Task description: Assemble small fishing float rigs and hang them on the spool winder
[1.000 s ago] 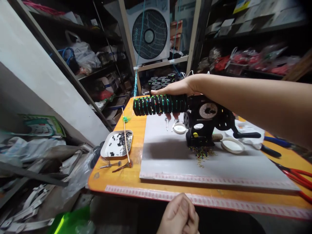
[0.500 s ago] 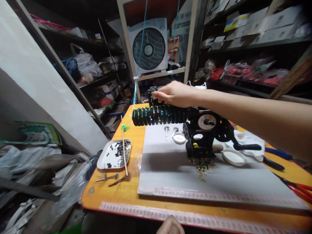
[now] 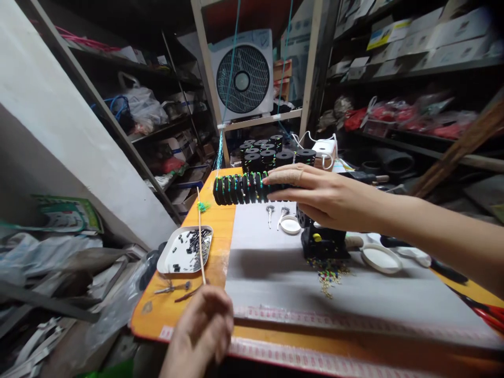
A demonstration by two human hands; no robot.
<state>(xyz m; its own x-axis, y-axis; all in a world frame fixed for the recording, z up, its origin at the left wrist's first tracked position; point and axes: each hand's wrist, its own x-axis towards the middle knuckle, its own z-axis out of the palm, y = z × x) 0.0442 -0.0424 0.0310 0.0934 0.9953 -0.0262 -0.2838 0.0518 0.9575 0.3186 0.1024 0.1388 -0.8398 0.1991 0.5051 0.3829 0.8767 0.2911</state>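
A black roller (image 3: 240,189) wound with green and teal beaded cords juts left from a black hand-cranked device (image 3: 325,244). My right hand (image 3: 315,191) lies over the roller's right part, fingers apart and fingertips at the cords, hiding much of the device. Near the table's front edge is my left hand (image 3: 207,325), its fingers curled; whether anything is in them cannot be made out. Just above it ends a thin wooden stick (image 3: 200,236), which lies across a white tray (image 3: 163,257) of small black and silver pieces. Tiny coloured beads (image 3: 328,275) are scattered below the device.
Black spools (image 3: 268,156) stand behind the roller. White dishes (image 3: 381,258) rest on the grey board (image 3: 268,283), with red-handled pliers (image 3: 488,317) at the right. A box fan (image 3: 243,79) stands at the back, between loaded shelves.
My right hand has come down from above the roller onto its right part, its fingers spreading. My left hand has risen and moved left from the bottom edge, nearer the stick.
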